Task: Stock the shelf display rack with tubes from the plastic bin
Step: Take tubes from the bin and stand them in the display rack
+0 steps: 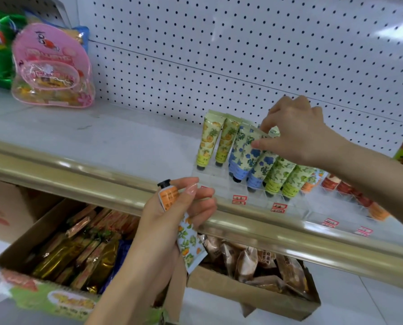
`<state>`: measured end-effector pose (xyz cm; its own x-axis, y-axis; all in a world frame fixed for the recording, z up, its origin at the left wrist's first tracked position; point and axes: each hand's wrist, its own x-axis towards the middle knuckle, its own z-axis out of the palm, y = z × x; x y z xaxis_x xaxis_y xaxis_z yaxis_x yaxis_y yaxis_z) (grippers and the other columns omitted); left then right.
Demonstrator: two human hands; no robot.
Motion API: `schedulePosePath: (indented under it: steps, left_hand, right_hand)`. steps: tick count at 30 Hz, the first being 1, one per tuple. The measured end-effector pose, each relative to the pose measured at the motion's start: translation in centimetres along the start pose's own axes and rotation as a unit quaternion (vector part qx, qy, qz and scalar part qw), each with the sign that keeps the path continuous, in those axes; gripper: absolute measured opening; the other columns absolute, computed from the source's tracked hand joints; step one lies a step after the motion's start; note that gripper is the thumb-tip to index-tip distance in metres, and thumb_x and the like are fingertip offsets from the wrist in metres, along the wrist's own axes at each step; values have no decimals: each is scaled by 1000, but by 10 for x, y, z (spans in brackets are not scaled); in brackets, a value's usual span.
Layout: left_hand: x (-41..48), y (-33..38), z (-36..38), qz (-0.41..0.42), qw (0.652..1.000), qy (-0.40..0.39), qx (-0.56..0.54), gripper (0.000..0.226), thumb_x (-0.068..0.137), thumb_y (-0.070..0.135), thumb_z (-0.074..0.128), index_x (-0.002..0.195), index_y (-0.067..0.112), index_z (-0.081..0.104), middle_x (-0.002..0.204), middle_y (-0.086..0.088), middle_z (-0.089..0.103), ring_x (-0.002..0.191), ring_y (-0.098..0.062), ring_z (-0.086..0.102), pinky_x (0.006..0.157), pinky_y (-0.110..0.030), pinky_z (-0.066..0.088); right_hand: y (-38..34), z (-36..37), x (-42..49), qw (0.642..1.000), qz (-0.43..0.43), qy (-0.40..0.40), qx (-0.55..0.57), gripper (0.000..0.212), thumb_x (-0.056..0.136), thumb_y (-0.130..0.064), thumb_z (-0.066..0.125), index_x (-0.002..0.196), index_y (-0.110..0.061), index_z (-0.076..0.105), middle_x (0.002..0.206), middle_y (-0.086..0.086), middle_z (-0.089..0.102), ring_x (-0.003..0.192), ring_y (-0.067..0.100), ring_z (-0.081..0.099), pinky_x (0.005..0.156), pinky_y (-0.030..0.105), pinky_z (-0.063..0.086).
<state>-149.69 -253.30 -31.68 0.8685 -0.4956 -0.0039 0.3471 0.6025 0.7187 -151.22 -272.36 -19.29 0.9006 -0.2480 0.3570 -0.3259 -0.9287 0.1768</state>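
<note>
Shelving [85, 139] carries the clear display rack [221, 184], where we count six tubes standing caps-down at its left end and further orange and red ones farther right; front slots remain unfilled, and the plastic bin is out of view. Our right hand [299, 134] pinches a blue-flowered tube [245, 153] into its row. Our left hand [172, 219] grips an orange-patterned tube [186, 233], awaiting placement.

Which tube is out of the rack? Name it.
The orange-patterned tube in the left hand, black cap up, in front of the shelf edge. Every other tube stands cap-down in the clear rack.
</note>
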Motion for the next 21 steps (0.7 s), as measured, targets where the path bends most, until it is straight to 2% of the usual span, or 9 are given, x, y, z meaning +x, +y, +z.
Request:
schedulePosePath:
  steps: [6,13,21]
  left_hand:
    - [1,1,4,-6,999,11,-31,32,76,21,58,102,3,62,85,-17,72,72,-21,71,63,-24,57]
    - [4,1,9,-13,998,37,-51,46,75,40,55,101,3,63,83,-16,73,73,-20,72,61,-24,57]
    - [12,2,16,-10,994,60,-96,50,73,46,53,98,4,63,78,-14,73,67,-18,71,58,-24,57]
  right_hand:
    - [-3,8,2,1000,4,-16,22,37,83,-46,64,91,-10,70,115,9,48,113,28,32,82,35,17]
    - [-6,6,5,1000,0,-24,17,34,81,-48,65,94,-17,68,117,7,47,117,28,31,90,39,22]
    - [-4,12,4,999,3,-28,24,33,83,-48,63,95,-17,67,117,6,46,116,27,32,84,35,17]
